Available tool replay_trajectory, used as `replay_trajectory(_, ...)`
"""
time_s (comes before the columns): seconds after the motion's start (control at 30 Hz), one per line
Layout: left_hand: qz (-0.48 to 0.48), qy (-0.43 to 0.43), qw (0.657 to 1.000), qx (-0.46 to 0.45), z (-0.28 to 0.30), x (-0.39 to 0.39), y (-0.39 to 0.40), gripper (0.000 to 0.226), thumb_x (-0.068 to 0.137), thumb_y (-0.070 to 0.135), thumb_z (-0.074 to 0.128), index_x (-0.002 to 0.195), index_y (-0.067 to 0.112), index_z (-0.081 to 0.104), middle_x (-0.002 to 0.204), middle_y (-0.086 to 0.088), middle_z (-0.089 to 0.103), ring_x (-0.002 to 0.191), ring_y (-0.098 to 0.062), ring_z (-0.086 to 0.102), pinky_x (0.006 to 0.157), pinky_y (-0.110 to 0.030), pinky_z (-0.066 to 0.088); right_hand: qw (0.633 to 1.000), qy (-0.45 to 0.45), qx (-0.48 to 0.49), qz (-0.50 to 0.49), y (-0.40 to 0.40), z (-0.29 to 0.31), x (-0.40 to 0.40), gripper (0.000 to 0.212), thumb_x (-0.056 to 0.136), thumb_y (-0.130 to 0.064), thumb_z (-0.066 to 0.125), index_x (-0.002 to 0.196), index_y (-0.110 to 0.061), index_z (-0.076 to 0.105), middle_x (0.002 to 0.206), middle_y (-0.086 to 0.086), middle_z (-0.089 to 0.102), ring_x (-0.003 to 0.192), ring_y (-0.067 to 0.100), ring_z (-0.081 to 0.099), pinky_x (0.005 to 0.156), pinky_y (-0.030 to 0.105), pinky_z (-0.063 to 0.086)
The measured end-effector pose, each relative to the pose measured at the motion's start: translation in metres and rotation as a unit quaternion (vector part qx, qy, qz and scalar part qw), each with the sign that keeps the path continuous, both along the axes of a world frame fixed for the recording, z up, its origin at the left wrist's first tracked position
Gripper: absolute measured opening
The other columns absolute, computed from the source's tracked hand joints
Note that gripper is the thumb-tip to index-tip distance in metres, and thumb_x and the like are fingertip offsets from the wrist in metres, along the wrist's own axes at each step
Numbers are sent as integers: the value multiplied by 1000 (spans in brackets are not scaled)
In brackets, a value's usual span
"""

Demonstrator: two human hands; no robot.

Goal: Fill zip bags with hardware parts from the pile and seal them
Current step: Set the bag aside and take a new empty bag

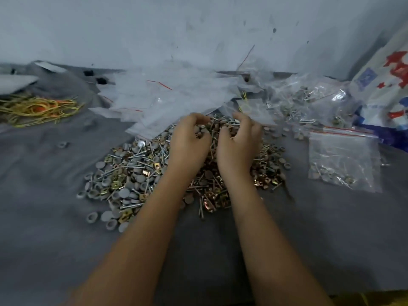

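A wide pile of hardware parts (pixel 132 173) lies on the grey cloth: screws, grey round caps and brass-coloured square clips. Both hands are over the pile's far side with fingers curled. My left hand (pixel 189 142) holds a few grey caps and small parts in its curled fingers. My right hand (pixel 239 144) is cupped around several screws and clips. A heap of empty zip bags (pixel 167 100) with red seal strips lies just beyond the hands. To the right lies a filled zip bag (pixel 342 160), flat on the cloth.
Yellow and orange rubber bands (pixel 37 110) lie at the far left. More filled clear bags (pixel 309 102) are heaped at the far right, next to a large printed sack (pixel 386 85). A white wall (pixel 154 29) stands behind. Grey cloth (pixel 55 239) covers the surface.
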State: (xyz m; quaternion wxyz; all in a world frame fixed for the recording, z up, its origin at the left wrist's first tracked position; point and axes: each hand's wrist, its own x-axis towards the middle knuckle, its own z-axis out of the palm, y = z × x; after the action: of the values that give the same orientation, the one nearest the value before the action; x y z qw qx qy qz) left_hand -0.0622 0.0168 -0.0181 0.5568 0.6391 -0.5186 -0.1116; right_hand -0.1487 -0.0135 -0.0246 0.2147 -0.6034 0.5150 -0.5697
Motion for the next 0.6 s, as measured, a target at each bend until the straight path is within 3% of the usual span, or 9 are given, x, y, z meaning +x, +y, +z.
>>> replay_trajectory(0.1,126,-121,982,71,-3,47,-9,39,84,14,59,123,13,58,125,-8,57,121,-24,48,100,-40,41,991,102,-63,55,4,-11,13,29,86,-16,59,114,-17,64,119,1,49,114,18,47,102,47,38)
replay_trajectory(0.17,152,-146,960,182,-9,67,-12,52,88,22,57,136,8,48,142,-14,48,138,-32,31,112,-46,30,985,129,-97,63,5,-16,13,25,85,-13,59,108,-16,67,111,0,53,105,16,49,95,47,42)
replay_trajectory(0.23,157,-145,938,274,-15,71,-12,55,92,30,52,141,6,42,147,-18,43,142,-36,27,116,-50,23,980,136,-130,64,5,-17,10,21,84,-9,58,101,-16,69,102,-1,57,96,14,50,88,41,45)
replay_trajectory(0.33,188,-181,926,273,-20,63,-13,46,95,29,48,135,7,48,138,-18,51,131,-38,41,110,-51,31,976,145,-143,72,4,-18,7,17,85,-6,56,92,-12,70,95,2,61,90,19,55,81,43,48)
replay_trajectory(0.47,216,-157,940,212,-13,60,-14,38,90,15,53,128,13,58,124,-11,62,120,-35,51,97,-47,41,975,156,-134,79,6,-19,3,18,86,-5,55,92,-10,71,94,2,62,92,21,57,80,43,48)
replay_trajectory(0.53,216,-158,945,189,-10,60,-11,31,91,15,52,118,17,67,105,-7,70,102,-31,61,81,-36,40,974,164,-136,80,6,-19,1,17,86,-4,56,93,-9,71,94,3,63,92,21,57,80,42,48)
replay_trajectory(0.6,208,-124,959,144,-6,61,-2,22,96,21,50,99,16,72,72,-1,66,71,-23,61,63,-28,37,973,165,-139,78,7,-18,-1,17,86,-4,56,93,-9,71,93,3,63,91,22,57,79,42,48)
